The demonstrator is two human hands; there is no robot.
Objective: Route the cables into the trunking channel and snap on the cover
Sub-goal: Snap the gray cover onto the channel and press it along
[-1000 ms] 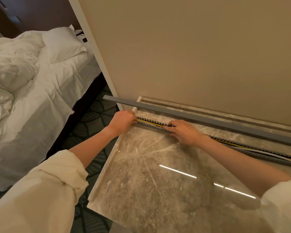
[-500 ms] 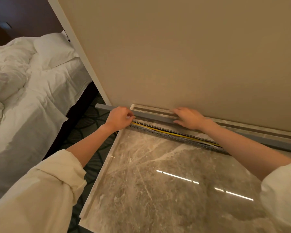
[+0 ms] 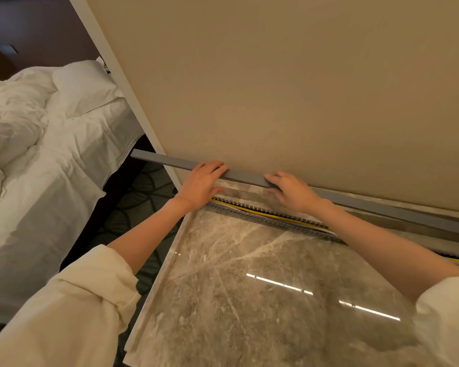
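A long grey trunking cover (image 3: 245, 177) lies along the foot of the beige wall, its left end sticking out past the marble top. My left hand (image 3: 200, 184) grips it near that end, fingers over the top. My right hand (image 3: 289, 190) holds it a little further right. In front of the hands, the slotted grey trunking channel (image 3: 265, 219) lies open on the marble top (image 3: 249, 300), with a yellow cable (image 3: 273, 215) and other cables inside. My right forearm hides the channel's middle stretch.
A bed with white sheets and a pillow (image 3: 82, 88) stands to the left, across a strip of dark patterned carpet (image 3: 141, 197). The beige wall (image 3: 302, 88) rises straight behind the marble top. The top has a raised left rim (image 3: 159, 282).
Both hands left the open channel and moved back to the grey cover by the wall. They now hold it, and its left end sits higher than before.
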